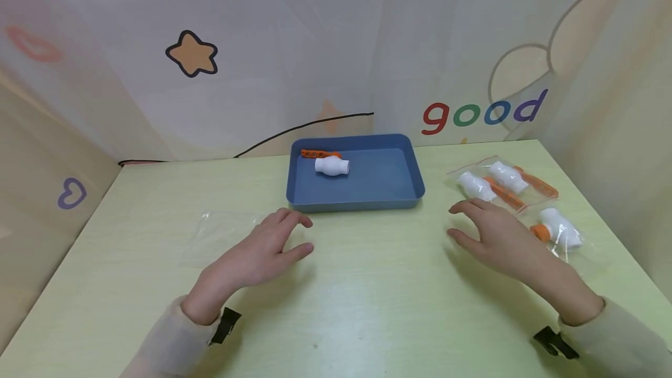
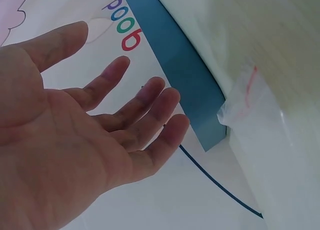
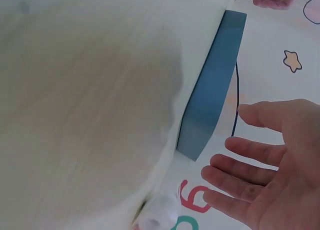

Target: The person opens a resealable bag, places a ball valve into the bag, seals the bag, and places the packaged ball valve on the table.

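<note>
My left hand (image 1: 262, 249) hovers over the table just in front of the tray's left corner, fingers relaxed and holding nothing. Beneath and behind it lies a clear plastic bag (image 1: 217, 235), flat. My right hand (image 1: 496, 238) is held above the table on the right, also with loose fingers and no object in them. In the blue tray (image 1: 362, 203) are a white ribbed plastic piece (image 1: 332, 166) and an orange strip with holes (image 1: 315, 154). Close to the right hand, a clear zip bag holds white bottle-like pieces (image 1: 508, 177) and orange strips (image 1: 538, 184).
Another clear bag at the right holds a white piece (image 1: 560, 229) with an orange round part (image 1: 540, 232). A printed curtain (image 1: 294, 45) hangs right behind the table's back edge, and more cloth stands at both sides.
</note>
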A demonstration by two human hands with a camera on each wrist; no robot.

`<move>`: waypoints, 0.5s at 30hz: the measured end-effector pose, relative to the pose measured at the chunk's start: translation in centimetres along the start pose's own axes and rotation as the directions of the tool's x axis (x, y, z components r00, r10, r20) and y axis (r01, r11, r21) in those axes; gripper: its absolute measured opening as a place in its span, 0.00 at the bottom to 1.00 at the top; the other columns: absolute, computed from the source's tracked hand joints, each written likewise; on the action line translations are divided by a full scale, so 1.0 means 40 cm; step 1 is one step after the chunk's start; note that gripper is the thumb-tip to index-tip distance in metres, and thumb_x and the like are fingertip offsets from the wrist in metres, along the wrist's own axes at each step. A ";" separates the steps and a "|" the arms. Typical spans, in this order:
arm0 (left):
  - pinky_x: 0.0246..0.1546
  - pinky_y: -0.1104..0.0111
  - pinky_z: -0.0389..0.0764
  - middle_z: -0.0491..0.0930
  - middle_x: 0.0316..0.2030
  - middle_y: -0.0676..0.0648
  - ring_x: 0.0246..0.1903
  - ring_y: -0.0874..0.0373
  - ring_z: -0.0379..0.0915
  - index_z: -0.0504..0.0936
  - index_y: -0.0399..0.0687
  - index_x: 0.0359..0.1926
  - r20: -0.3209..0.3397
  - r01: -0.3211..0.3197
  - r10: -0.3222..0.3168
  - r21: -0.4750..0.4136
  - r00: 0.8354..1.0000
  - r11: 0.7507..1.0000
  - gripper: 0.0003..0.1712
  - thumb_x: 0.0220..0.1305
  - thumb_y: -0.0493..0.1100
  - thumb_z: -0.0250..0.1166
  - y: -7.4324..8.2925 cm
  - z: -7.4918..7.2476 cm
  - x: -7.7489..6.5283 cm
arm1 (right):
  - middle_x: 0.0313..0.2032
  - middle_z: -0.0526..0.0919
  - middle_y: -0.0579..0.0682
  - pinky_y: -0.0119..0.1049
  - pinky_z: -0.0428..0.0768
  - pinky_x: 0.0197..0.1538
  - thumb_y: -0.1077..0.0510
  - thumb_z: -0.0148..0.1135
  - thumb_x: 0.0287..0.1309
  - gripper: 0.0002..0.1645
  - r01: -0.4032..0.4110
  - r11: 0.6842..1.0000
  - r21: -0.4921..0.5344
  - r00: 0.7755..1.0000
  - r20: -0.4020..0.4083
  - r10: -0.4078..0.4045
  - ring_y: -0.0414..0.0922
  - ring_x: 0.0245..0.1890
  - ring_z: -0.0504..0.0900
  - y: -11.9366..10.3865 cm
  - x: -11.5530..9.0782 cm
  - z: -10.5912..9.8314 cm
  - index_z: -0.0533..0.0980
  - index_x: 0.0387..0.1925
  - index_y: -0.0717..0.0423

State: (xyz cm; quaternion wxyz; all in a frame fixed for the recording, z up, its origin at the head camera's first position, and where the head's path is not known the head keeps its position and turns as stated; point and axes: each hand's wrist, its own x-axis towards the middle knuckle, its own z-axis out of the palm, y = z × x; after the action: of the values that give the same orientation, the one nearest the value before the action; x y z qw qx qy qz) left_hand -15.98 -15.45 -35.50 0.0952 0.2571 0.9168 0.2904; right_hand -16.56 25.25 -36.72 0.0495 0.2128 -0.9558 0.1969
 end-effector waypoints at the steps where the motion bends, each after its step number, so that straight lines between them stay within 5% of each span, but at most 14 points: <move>1: 0.61 0.46 0.67 0.71 0.60 0.41 0.60 0.42 0.68 0.74 0.42 0.62 -0.002 0.000 0.000 0.017 1.000 1.000 0.21 0.75 0.48 0.62 -0.001 0.000 0.000 | 0.52 0.83 0.61 0.58 0.80 0.53 0.56 0.70 0.65 0.21 0.007 1.000 -0.001 1.000 0.012 -0.007 0.59 0.51 0.82 -0.003 0.004 0.004 0.79 0.54 0.64; 15: 0.59 0.41 0.66 0.70 0.62 0.40 0.55 0.44 0.70 0.71 0.42 0.66 0.050 0.032 -0.039 0.131 0.998 0.991 0.25 0.76 0.49 0.61 -0.033 -0.031 -0.007 | 0.65 0.74 0.68 0.62 0.73 0.62 0.51 0.69 0.67 0.37 0.001 0.999 -0.032 0.980 0.201 0.005 0.67 0.64 0.72 -0.030 0.016 0.020 0.69 0.69 0.66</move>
State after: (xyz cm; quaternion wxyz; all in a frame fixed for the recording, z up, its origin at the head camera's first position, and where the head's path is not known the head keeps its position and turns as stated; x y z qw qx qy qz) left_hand -16.69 -17.11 -35.25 0.1073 0.2539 0.9354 0.2215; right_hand -16.63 23.67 -36.90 -0.0441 0.2298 -0.9591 0.1592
